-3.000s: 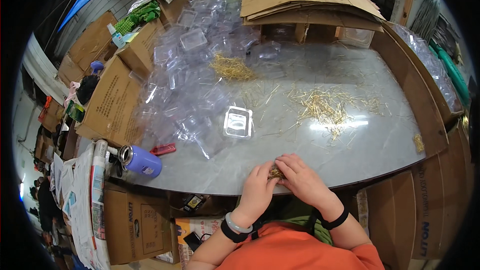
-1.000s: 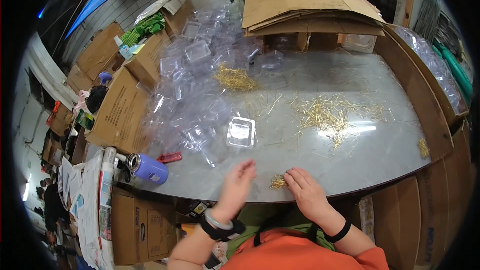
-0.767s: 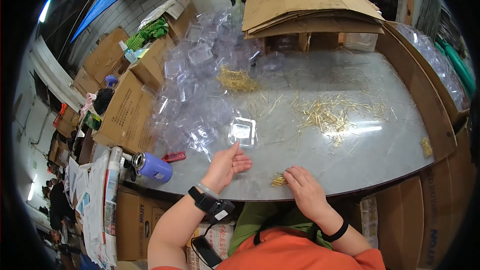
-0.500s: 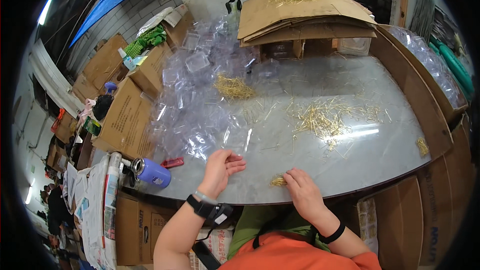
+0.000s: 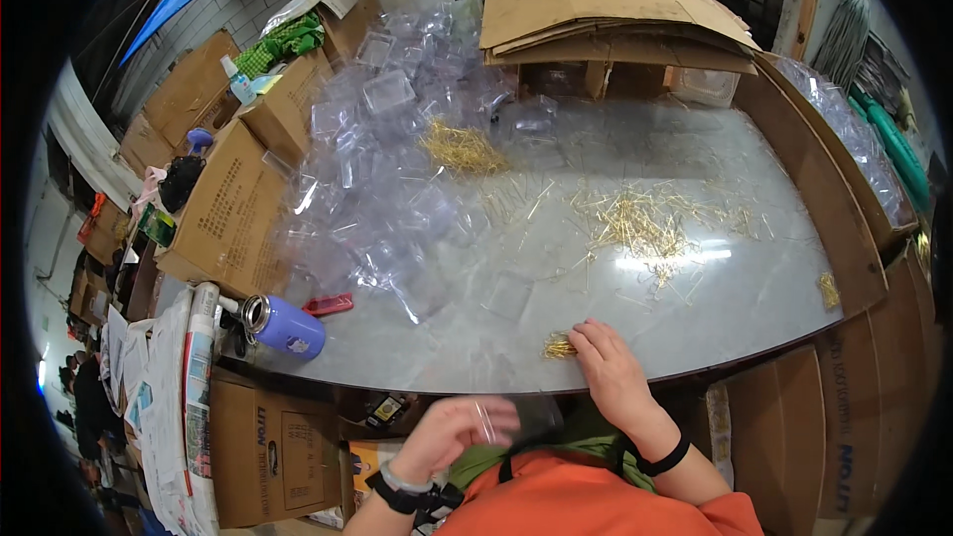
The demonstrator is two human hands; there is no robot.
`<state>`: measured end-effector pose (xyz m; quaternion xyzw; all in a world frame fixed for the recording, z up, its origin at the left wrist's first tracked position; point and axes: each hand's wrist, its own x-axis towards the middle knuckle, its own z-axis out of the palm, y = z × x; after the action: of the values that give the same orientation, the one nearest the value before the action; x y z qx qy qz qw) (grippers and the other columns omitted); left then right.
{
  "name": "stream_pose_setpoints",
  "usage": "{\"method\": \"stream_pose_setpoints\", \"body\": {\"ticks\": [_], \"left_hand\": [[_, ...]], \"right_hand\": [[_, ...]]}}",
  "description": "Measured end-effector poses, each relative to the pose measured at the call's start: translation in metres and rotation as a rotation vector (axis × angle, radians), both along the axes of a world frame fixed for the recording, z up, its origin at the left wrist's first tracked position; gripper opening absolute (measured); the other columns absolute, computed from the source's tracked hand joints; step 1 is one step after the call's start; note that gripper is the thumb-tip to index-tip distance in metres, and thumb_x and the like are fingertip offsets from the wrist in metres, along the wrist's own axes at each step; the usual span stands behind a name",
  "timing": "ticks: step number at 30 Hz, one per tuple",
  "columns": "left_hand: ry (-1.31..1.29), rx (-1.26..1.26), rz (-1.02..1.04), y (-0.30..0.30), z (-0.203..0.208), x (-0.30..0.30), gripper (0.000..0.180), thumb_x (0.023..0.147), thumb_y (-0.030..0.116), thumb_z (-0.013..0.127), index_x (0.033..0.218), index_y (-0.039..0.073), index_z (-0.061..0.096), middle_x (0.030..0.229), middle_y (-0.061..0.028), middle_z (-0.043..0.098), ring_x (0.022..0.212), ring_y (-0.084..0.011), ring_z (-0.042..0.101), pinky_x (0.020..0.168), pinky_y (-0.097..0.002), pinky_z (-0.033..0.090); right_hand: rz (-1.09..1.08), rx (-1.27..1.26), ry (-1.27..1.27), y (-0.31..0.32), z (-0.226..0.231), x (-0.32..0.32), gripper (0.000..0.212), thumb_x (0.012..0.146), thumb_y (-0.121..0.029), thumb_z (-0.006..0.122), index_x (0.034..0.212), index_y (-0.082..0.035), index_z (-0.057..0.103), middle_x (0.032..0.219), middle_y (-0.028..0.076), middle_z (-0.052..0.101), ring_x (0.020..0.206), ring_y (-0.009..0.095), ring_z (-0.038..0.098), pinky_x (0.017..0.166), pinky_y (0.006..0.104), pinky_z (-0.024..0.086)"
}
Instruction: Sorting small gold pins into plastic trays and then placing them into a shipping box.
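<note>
My left hand (image 5: 462,429) is over my lap, just off the table's front edge. Its fingers are curled round a clear plastic box (image 5: 537,418), which is see-through and partly blurred. On the table's front edge, my right hand (image 5: 608,367) lies with fingers together on a small bundle of gold wire hooks (image 5: 558,345). The bundle's left end shows; the rest is under the fingers. A loose heap of the same gold hooks (image 5: 640,223) spreads farther back to the right. One clear plastic piece (image 5: 508,295) lies flat on the table between my hands and the heap.
A big pile of clear plastic boxes (image 5: 372,189) covers the table's left side, with a gold hook clump (image 5: 462,147) on it. Front left stand a purple bottle (image 5: 288,328) and a red object (image 5: 329,304). Stacked cardboard (image 5: 615,25) is at the back; a cardboard wall (image 5: 814,189) borders the right.
My left hand has come down from above the table to over my lap, with a clear plastic box now in it. My right hand stays at the gold bundle. The view has shifted slightly.
</note>
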<state>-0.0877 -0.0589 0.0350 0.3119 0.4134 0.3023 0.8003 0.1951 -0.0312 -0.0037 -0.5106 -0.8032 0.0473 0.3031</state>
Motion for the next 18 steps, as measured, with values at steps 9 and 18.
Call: {"method": "stream_pose_setpoints", "body": {"ticks": [9, 18], "left_hand": [[-0.155, -0.177, 0.042, -0.016, -0.062, 0.03, 0.021, 0.106, 0.008, 0.051, 0.089, -0.003, 0.058, 0.133, -0.0253, 0.058, 0.124, -0.0371, 0.063, 0.104, -0.0489, 0.056], [-0.135, -0.093, 0.01, -0.032, -0.071, 0.023, 0.013, 0.107, 0.01, 0.052, 0.101, 0.002, 0.059, 0.113, -0.0082, 0.066, 0.112, -0.0181, 0.065, 0.097, -0.0347, 0.055]], "right_hand": [[0.149, -0.103, -0.037, -0.005, 0.009, -0.007, 0.049, 0.084, 0.002, 0.057, 0.132, 0.001, 0.056, 0.132, 0.017, 0.057, 0.132, 0.038, 0.051, 0.115, 0.0465, 0.042], [0.333, -0.114, 0.083, -0.072, -0.006, -0.022, 0.044, 0.083, -0.002, 0.064, 0.127, 0.002, 0.061, 0.127, 0.016, 0.06, 0.132, 0.039, 0.055, 0.113, 0.051, 0.045]]}}
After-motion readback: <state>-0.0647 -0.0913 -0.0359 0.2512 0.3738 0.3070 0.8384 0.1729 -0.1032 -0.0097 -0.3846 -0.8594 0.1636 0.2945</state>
